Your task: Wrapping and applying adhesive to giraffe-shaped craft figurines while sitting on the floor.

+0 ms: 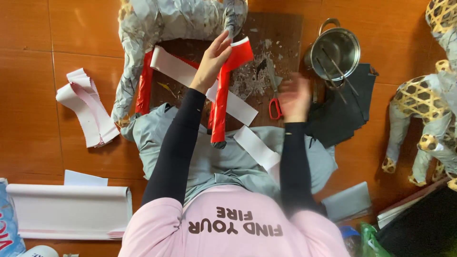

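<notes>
A: Your left hand [213,62] is up on the red glossy paper strip [224,93], fingers pinching its flared top end against the paper-covered animal figure [157,28] lying on the dark wooden board [281,33].

B: And that strip hangs down the figure's leg toward your lap, over the grey cloth [219,162]?

A: Yes, it runs from the board's upper middle straight down, already wrapped round like a tube. It looks light and thin, a bit slick with that sheen, so I'd judge it creases easily. Take hold at the loose top edge, where you have it, not at the wrapped middle.

B: The right hand [294,97]?

A: Blurred in motion, just beside the red-handled scissors [274,102] on the board. I cannot tell whether it is spread or closed, or whether it touches them.

B: What else lies about you?

A: A white paper strip [200,81] crosses under the red one. There's a steel pot with sticks in it [335,50] at the board's right corner, on dark grey folded sheets [340,109]. There's a folded bundle of white and pink paper [85,107] on the wooden floor [28,57] to your left, and a white paper roll [66,209] nearer you. A woven bamboo frame figure [423,100] is at the far right.
</notes>
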